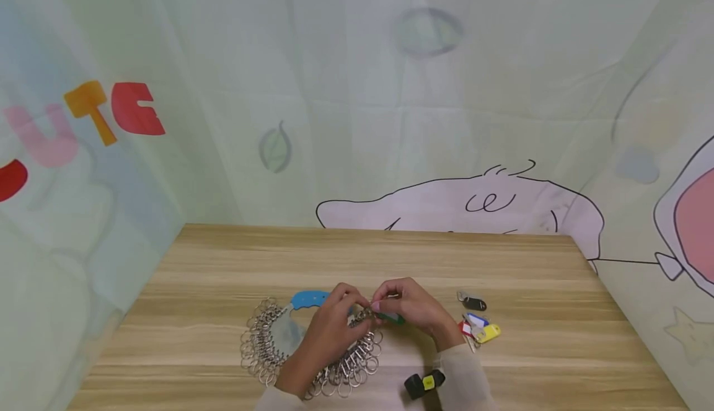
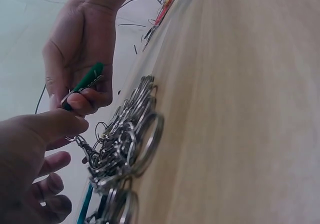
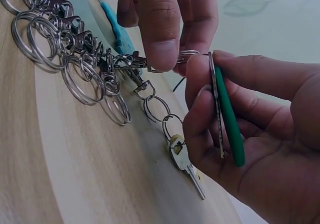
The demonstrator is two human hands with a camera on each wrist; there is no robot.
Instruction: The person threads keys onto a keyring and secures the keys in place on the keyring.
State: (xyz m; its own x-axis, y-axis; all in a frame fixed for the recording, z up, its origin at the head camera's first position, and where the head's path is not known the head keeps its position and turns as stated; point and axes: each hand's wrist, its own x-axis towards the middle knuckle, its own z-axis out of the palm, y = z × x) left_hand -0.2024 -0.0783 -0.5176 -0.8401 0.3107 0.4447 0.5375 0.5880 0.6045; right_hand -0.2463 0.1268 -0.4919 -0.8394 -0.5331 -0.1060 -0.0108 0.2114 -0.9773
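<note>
A large key holder with a blue handle [image 1: 308,299] and a loop full of metal snap hooks with split rings [image 1: 259,340] lies on the wooden table. Over its right side, my left hand [image 1: 334,324] pinches one of the snap hooks [image 3: 135,59] near its split ring [image 3: 187,54]. Just right of it, my right hand [image 1: 409,302] holds a green key tag [image 3: 230,116] and a key [image 3: 216,108] lying along it, beside that ring. Another key [image 3: 181,156] hangs from linked rings on a neighbouring hook.
Right of my hands lie a black key tag [image 1: 475,304] and a small pile of keys with blue [image 1: 477,319], red and yellow tags [image 1: 489,333]. A black object with a yellow label [image 1: 428,383] lies near my right sleeve. Printed cloth walls surround the table.
</note>
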